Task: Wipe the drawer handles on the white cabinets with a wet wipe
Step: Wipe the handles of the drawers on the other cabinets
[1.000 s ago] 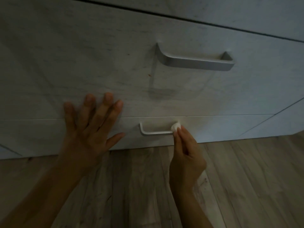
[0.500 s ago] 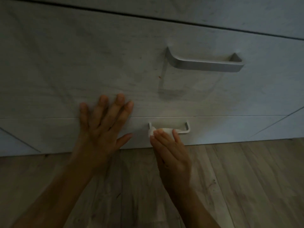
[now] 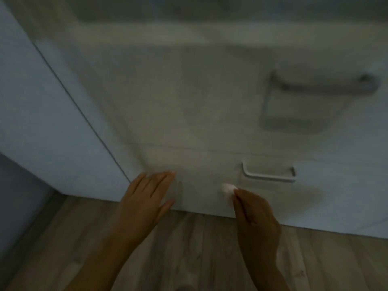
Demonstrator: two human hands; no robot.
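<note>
Wipe-down at low drawer front (image 3: pixel 199 164): my right hand (image 3: pixel 255 215) pinches balled wet wipe (image 3: pixel 228 188) at fingertips, small handle (image 3: pixel 268 175) just above-right of it, not touching. Left hand (image 3: pixel 147 196) spread flat alongside. Wipe looks soft, light, prob. slippery; I'd pinch mid-wad.

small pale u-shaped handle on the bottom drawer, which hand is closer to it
Right. The right hand, pinching a small white wet wipe wad, sits just below-left of the small pale U-shaped handle, apart from it. The left hand, fingers straight, is farther left.
</note>
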